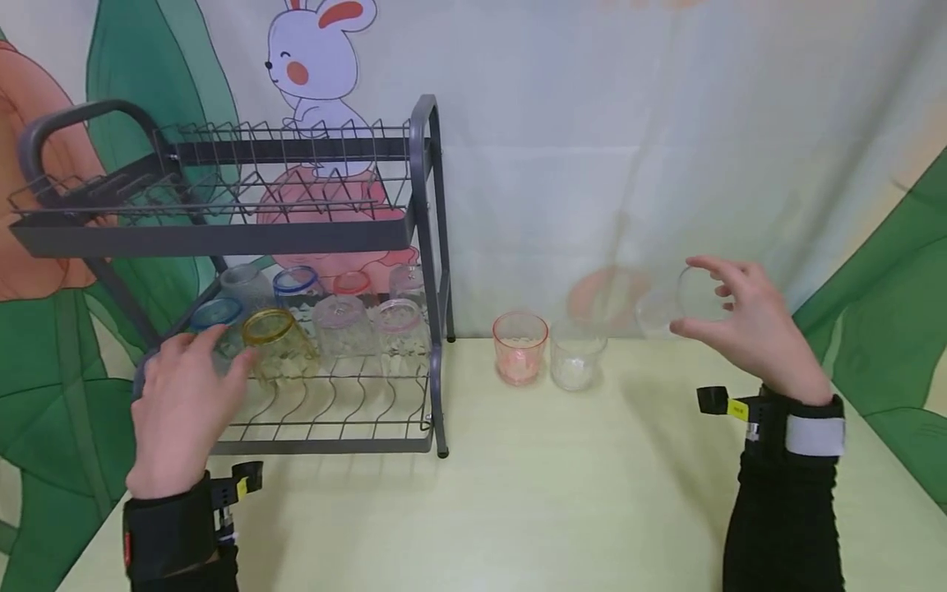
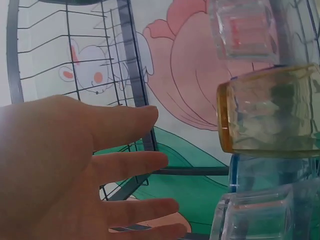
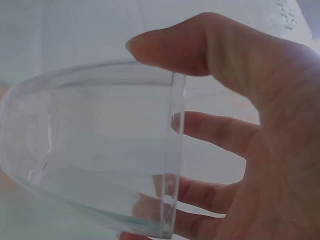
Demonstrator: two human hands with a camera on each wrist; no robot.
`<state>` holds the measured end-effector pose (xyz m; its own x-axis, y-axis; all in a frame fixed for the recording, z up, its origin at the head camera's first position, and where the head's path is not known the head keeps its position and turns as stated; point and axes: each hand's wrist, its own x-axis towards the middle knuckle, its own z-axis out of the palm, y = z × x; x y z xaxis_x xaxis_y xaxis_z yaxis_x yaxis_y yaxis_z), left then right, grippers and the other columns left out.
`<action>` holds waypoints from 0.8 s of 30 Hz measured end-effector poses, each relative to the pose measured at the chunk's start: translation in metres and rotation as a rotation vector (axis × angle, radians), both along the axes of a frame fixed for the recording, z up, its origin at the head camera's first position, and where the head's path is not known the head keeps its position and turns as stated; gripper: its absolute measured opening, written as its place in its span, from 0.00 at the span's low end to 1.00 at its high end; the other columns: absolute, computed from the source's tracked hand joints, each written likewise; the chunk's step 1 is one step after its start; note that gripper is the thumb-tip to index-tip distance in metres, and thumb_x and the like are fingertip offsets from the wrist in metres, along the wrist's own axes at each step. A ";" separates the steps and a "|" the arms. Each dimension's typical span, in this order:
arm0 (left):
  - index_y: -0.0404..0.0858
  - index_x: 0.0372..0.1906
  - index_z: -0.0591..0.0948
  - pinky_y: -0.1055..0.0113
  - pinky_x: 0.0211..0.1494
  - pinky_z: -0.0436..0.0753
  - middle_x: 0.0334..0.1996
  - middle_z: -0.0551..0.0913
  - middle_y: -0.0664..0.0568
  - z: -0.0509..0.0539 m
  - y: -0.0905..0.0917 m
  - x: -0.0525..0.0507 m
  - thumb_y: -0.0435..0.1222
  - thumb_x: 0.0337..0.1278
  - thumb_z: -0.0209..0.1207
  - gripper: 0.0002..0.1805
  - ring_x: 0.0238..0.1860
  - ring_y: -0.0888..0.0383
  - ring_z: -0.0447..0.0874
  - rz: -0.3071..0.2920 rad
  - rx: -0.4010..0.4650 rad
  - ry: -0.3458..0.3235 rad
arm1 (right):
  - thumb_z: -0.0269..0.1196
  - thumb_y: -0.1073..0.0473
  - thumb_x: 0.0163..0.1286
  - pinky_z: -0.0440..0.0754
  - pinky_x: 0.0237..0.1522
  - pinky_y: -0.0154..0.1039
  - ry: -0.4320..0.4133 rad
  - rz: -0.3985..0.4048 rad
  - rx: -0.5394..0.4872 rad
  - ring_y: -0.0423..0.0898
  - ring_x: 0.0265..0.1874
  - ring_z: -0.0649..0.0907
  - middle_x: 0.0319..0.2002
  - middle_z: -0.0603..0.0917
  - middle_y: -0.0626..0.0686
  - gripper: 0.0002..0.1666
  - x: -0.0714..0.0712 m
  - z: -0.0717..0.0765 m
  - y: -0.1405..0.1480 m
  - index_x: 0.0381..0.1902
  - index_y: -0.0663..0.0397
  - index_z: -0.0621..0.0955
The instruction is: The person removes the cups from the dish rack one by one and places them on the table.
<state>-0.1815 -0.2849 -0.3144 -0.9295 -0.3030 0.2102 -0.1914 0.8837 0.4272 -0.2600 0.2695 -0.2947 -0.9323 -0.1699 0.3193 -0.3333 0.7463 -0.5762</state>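
Note:
My right hand (image 1: 758,325) holds a clear glass (image 3: 95,135) by its rim, thumb on one side and fingers on the other. That glass lies sideways in the air above the table, its base pointing left in the head view. My left hand (image 1: 181,403) is at the front left of the rack's lower tier, nearest an upside-down yellow glass (image 1: 281,349) and a blue-rimmed glass (image 1: 217,312). In the left wrist view its fingers are extended and spread, with a gap between them and the yellow glass. Several other upturned glasses stand on that tier, including a pink-rimmed one (image 1: 399,329).
The dark two-tier dish rack (image 1: 222,241) stands at the left, with wire slots on its upper tier. Right of it, a red-rimmed glass (image 1: 520,349) and a clear glass (image 1: 577,362) stand upright on the pale table (image 1: 562,493). A printed curtain (image 1: 540,164) hangs behind.

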 end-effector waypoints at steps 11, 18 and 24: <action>0.32 0.76 0.46 0.20 0.48 0.57 0.70 0.33 0.20 -0.015 -0.024 -0.003 0.59 0.69 0.43 0.46 0.68 0.21 0.33 0.054 0.021 -0.135 | 0.68 0.48 0.62 0.69 0.41 0.55 -0.046 -0.078 0.059 0.63 0.54 0.63 0.61 0.60 0.70 0.44 -0.016 -0.012 0.005 0.72 0.50 0.64; 0.31 0.76 0.44 0.19 0.46 0.57 0.69 0.33 0.19 -0.028 -0.023 -0.008 0.56 0.69 0.46 0.46 0.67 0.20 0.34 0.079 0.034 -0.095 | 0.69 0.47 0.61 0.71 0.40 0.55 -0.089 -0.093 0.064 0.65 0.55 0.62 0.58 0.60 0.71 0.44 -0.025 -0.024 0.002 0.71 0.51 0.65; 0.28 0.75 0.47 0.20 0.46 0.56 0.68 0.34 0.18 -0.032 -0.022 -0.013 0.50 0.70 0.49 0.43 0.67 0.21 0.34 0.104 0.025 -0.028 | 0.69 0.50 0.61 0.71 0.45 0.61 -0.107 -0.095 0.072 0.66 0.58 0.60 0.60 0.60 0.71 0.42 -0.034 -0.032 -0.001 0.70 0.53 0.66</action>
